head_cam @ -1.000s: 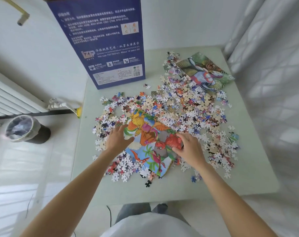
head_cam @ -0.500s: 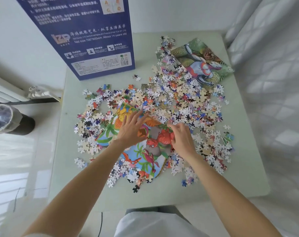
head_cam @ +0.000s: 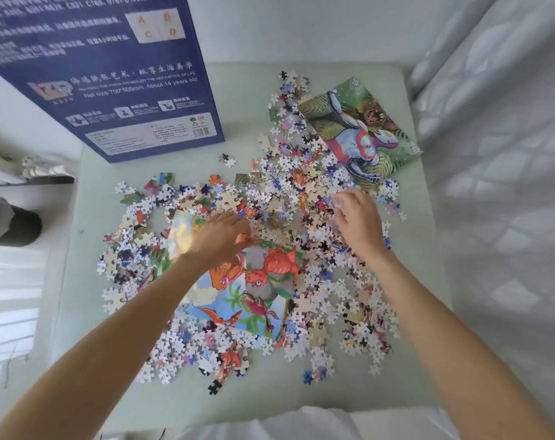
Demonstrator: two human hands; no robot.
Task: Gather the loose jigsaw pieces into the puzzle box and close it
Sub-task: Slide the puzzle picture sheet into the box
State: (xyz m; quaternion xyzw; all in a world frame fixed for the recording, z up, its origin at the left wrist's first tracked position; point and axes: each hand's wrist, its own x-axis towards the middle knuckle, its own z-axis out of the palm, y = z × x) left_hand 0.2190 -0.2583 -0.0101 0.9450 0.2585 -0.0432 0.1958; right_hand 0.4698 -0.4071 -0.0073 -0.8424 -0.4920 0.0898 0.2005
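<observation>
Loose jigsaw pieces (head_cam: 289, 198) lie scattered over most of the pale green table (head_cam: 349, 398). The blue puzzle box (head_cam: 111, 77) stands upright at the back left, apart from the pile. A dinosaur picture sheet (head_cam: 254, 290) lies in the middle, half buried in pieces. My left hand (head_cam: 217, 238) is at the sheet's far edge, its fingers curled down onto pieces there. My right hand (head_cam: 360, 222) is on the pile to the right, fingers curled round a few pale pieces. Both sets of fingertips are partly hidden and blurred.
A second picture sheet (head_cam: 362, 131) with a red and silver figure lies at the back right, pieces over its near edge. A bin (head_cam: 9, 223) and a radiator pipe (head_cam: 38, 166) are on the floor to the left. A white quilted surface (head_cam: 508, 201) borders the table's right.
My left hand has moved from flat on the dinosaur sheet up to its far edge, fingers now curled. My right hand has left the sheet and reached far right into the pile.
</observation>
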